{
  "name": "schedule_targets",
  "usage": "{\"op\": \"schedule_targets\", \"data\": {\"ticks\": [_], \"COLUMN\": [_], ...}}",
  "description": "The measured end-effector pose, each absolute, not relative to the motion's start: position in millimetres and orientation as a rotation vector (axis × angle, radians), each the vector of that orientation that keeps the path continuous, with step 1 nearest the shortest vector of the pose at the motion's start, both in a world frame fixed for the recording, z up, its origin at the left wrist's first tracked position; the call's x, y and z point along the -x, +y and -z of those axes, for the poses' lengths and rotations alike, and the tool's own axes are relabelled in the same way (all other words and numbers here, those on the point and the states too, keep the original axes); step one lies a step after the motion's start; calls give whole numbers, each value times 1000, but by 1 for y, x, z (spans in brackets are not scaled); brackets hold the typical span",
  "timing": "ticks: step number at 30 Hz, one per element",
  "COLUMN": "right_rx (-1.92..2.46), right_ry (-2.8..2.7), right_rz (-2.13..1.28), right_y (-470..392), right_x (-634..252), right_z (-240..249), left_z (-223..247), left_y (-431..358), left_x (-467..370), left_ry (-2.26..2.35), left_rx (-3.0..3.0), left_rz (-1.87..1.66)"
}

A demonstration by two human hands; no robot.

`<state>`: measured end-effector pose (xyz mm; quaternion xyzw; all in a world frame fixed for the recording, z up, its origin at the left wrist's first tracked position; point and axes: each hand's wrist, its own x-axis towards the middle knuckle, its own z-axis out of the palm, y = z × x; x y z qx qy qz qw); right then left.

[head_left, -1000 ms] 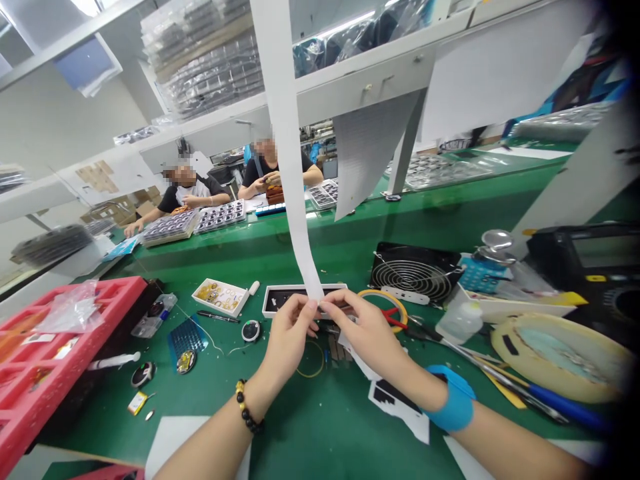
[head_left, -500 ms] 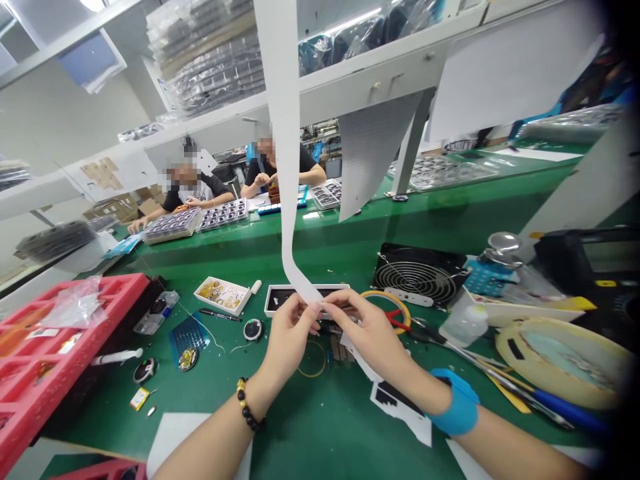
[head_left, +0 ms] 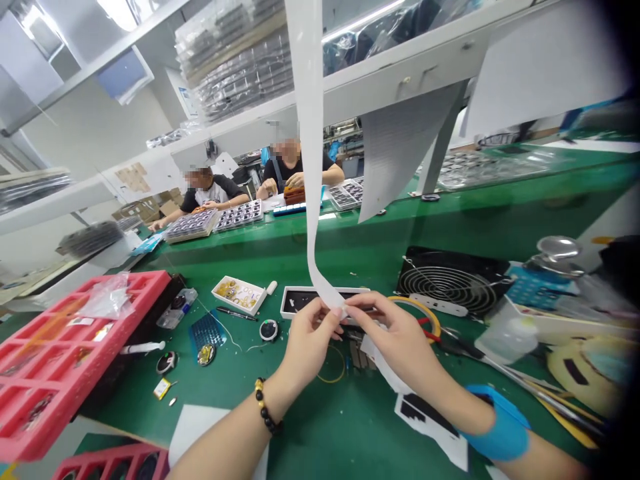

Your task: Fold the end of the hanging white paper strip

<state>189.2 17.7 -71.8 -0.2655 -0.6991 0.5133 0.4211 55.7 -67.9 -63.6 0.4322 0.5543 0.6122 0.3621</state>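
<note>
The long white paper strip [head_left: 311,153] hangs straight down from above, and the left hand [head_left: 310,340] and right hand [head_left: 400,340] both pinch its bottom end, fingertips almost touching.

Two hands meet over the green bench, the left hand [head_left: 309,337] and the right hand [head_left: 400,337], with one long white paper strip [head_left: 311,167] between them. Two co-workers [head_left: 240,187] sit across the bench, and I count one black fan [head_left: 453,283], one white parts tray [head_left: 239,295] and two pink crates [head_left: 65,347].
</note>
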Motion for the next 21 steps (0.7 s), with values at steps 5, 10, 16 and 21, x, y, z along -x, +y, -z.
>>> {"op": "schedule_targets", "data": {"ticks": [5, 10, 16, 21], "right_rx": [663, 587, 563, 596], "right_ry": [-1774, -1877, -1931, -1880], "right_rz": [-1271, -1275, -1276, -1316], "right_y": [20, 18, 16, 18], "right_x": [-189, -188, -189, -189], "right_z": [72, 73, 77, 74], "left_z": [61, 54, 51, 55], "left_y": [-68, -67, -68, -67], "left_x": [-57, -51, -48, -52], "left_ry": [1413, 1273, 1246, 1337], "left_rx": [-1071, -856, -767, -971], "left_rz": [-1587, -1589, -1475, -1499]}}
